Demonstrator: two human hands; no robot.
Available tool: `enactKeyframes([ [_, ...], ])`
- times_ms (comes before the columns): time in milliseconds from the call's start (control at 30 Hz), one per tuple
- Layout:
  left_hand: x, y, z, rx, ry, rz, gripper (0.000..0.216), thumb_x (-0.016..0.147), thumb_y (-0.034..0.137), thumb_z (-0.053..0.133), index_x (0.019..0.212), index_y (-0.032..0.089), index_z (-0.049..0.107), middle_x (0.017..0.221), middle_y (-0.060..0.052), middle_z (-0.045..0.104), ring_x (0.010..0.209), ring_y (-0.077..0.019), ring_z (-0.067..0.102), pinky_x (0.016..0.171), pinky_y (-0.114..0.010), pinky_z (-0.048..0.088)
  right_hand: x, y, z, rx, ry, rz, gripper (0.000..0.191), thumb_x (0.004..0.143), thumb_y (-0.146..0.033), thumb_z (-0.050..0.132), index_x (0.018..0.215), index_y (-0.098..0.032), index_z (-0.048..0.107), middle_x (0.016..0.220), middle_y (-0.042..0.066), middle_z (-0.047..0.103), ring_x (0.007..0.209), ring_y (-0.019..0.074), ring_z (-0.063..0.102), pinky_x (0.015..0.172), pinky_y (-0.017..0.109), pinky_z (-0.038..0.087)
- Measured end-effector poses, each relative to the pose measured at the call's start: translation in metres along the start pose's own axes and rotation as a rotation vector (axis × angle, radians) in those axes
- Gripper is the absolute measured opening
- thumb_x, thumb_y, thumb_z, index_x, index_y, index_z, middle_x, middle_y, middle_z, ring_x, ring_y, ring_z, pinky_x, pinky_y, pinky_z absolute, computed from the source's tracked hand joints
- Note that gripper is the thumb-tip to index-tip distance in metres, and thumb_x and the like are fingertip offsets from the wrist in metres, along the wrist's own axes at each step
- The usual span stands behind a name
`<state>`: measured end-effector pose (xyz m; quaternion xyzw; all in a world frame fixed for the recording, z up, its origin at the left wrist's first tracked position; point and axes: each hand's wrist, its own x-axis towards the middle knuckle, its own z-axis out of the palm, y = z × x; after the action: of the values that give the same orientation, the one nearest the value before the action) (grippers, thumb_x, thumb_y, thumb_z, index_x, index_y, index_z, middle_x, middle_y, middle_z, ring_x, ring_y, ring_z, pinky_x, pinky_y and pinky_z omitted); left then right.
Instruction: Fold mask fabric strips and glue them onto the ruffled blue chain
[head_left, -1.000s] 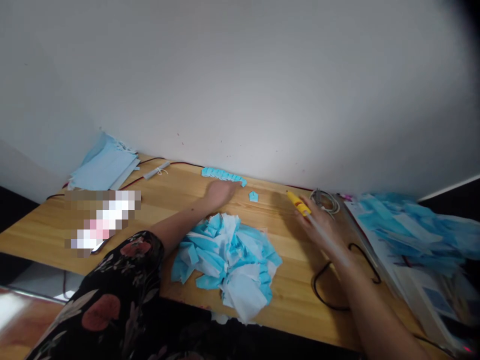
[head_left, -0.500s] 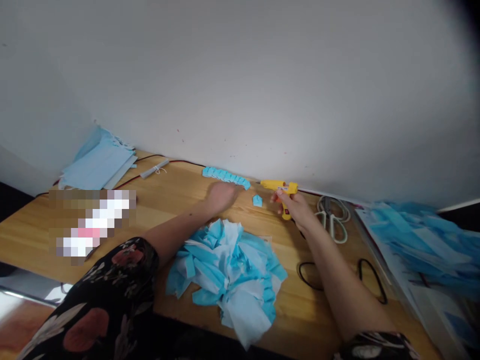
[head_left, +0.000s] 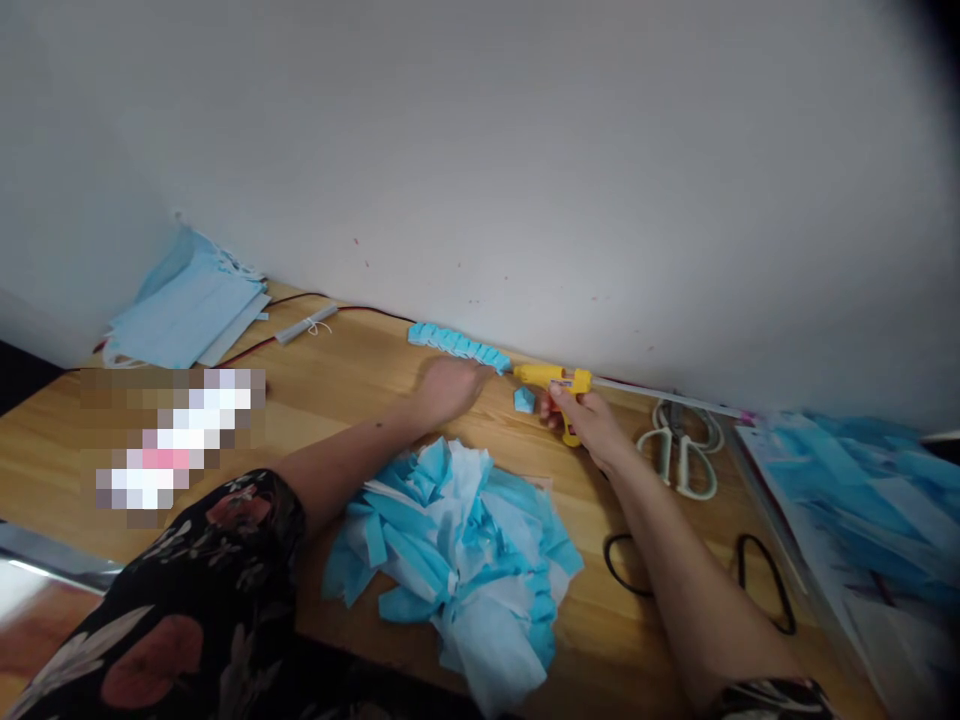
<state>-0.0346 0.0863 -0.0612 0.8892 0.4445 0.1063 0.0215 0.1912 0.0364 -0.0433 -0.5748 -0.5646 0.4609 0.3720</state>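
- One pale, box-like thing stands at the right edge of the worktop, with a heap of blue fabric at its upper part; blur hides whether the fabric lies in it or on top.
- The row of folded blue pieces lies along the back of the worktop, near the wall, its right end at the tips of the left hand's fingers.
- A single folded piece lies just right of and below that end, between the two hands and close to the right hand's fingers.
- The yellow glue gun points left, its nozzle at the row's right end; touching or a little apart, I cannot tell.
- The right hand's fingers are wrapped around the glue gun's handle, thumb along its side.
- The left hand's fingers reach the row's end; whether they pinch it or merely rest there is hidden by the hand.
- A crumpled blue-and-white pile spreads in front of the person, below both hands.
- White-handled scissors lie right of the right hand.
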Motion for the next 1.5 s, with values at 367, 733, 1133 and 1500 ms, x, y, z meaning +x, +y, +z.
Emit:
enactKeyframes([
  [367, 0.0, 0.002, -0.002, 0.011, -0.014, -0.006, 0.034, 0.093, 0.02, 0.04, 0.118, 0.021, 0.063, 0.104, -0.009, 0.071, 0.092, -0.0217, 0.065, 0.076, -0.029, 0.045, 0.002, 0.006, 0.001, -0.061, 0.01, -0.041, 0.05, 0.077, -0.066, 0.058, 0.062, -0.018, 0.056, 0.058, -0.001, 0.055, 0.049, 0.0088, 0.049, 0.048, 0.021, 0.04],
  [733, 0.001, -0.001, 0.0, -0.008, -0.013, 0.002, 0.037, 0.094, 0.019, 0.038, 0.121, 0.021, 0.063, 0.107, -0.009, 0.07, 0.095, -0.0218, 0.065, 0.078, -0.029, 0.046, 0.003, 0.004, 0.004, -0.107, 0.082, -0.026, 0.051, 0.074, -0.068, 0.058, 0.059, -0.019, 0.053, 0.054, -0.001, 0.052, 0.045, 0.009, 0.047, 0.044, 0.022, 0.038],
  [1133, 0.001, -0.001, -0.001, -0.022, -0.012, -0.005, 0.038, 0.09, 0.015, 0.041, 0.12, 0.022, 0.064, 0.109, -0.009, 0.071, 0.096, -0.0233, 0.066, 0.079, -0.031, 0.047, 0.006, 0.01, 0.006, -0.1, 0.106, -0.052, 0.046, 0.076, -0.063, 0.058, 0.062, -0.02, 0.051, 0.056, -0.002, 0.05, 0.045, 0.0088, 0.044, 0.043, 0.022, 0.039],
  [1500, 0.0, 0.0, -0.002, -0.01, -0.023, -0.02, 0.038, 0.093, 0.018, 0.04, 0.124, 0.024, 0.062, 0.111, -0.008, 0.071, 0.101, -0.022, 0.066, 0.081, -0.029, 0.045, -0.007, 0.005, -0.016, -0.943, 0.18, -0.355, 0.063, 0.09, -0.039, 0.049, 0.147, -0.015, 0.035, 0.132, 0.018, 0.061, 0.12, 0.0324, 0.058, 0.094, 0.043, 0.048],
])
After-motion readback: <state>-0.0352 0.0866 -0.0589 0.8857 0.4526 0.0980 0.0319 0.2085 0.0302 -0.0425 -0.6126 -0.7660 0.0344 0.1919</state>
